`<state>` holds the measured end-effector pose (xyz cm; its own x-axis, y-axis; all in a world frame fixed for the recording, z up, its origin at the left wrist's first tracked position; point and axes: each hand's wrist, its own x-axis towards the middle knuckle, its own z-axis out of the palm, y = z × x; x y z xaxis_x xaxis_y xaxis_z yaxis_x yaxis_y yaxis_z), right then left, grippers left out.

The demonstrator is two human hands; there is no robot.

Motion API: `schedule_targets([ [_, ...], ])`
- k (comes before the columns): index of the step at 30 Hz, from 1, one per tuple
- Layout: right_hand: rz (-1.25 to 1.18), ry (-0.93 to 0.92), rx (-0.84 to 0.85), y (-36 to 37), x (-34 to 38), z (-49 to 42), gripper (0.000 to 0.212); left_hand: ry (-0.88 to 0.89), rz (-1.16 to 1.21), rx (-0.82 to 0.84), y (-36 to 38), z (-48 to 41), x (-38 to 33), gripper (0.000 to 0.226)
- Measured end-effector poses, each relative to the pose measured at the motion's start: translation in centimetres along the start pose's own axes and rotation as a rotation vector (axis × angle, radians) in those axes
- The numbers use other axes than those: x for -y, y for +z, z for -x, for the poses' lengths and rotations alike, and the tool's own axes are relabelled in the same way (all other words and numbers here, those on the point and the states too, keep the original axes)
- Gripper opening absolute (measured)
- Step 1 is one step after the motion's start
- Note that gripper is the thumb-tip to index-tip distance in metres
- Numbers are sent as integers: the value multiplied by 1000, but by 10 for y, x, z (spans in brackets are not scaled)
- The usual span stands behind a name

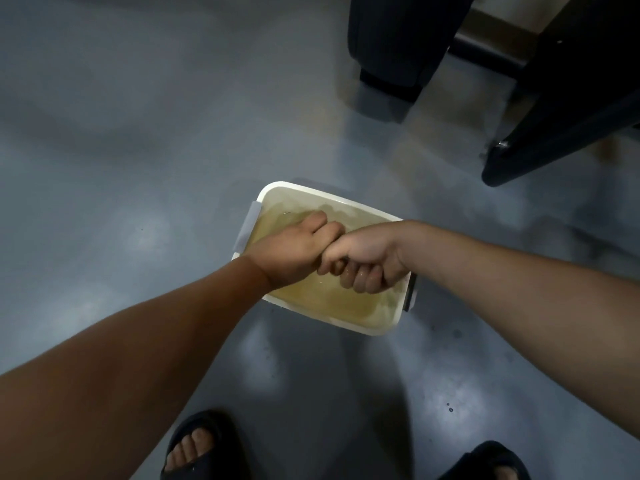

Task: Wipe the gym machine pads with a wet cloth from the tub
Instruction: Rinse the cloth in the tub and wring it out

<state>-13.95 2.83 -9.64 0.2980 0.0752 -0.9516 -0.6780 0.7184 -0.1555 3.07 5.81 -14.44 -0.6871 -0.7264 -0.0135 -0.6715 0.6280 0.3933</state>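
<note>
A white rectangular tub (363, 330) stands on the grey floor, holding yellowish water. My left hand (294, 251) and my right hand (367, 258) are clenched fist to fist just above the water, knuckles touching, fingers wet. They close on the cloth, which is almost wholly hidden inside the fists. A dark machine pad (398, 36) hangs at the top of the view, beyond the tub.
The black frame of the gym machine (571, 109) slants down to the floor at the upper right, close to the tub. My feet in dark sandals (194, 448) (491, 462) stand at the bottom edge. Glossy grey floor (121, 185) stretches to the left.
</note>
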Motion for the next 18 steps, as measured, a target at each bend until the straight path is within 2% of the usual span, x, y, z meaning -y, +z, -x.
schedule_targets([
  [1,33,-4,-30,6,-2,-2,38,15,-50,47,-6,-2,-2,25],
  [3,148,-67,-153,20,-6,-7,33,4,-215,181,-16,-5,-5,22],
  [5,364,-200,-364,28,-9,-10,25,-108,-345,304,-24,-9,-12,21],
  [7,707,-326,-634,30,-10,-15,21,-245,-328,372,-26,-13,-17,15],
  [9,916,-386,-834,27,-12,-22,20,-350,-255,441,-25,-19,-19,13],
  [11,1042,-394,-929,26,-15,-23,18,-449,-138,515,-20,-24,-19,14],
  [15,1419,-568,-990,18,-25,-22,14,-683,198,677,-11,-31,-24,4],
  [18,1529,-632,-979,16,-33,-24,15,-836,581,813,-4,-24,-23,17],
])
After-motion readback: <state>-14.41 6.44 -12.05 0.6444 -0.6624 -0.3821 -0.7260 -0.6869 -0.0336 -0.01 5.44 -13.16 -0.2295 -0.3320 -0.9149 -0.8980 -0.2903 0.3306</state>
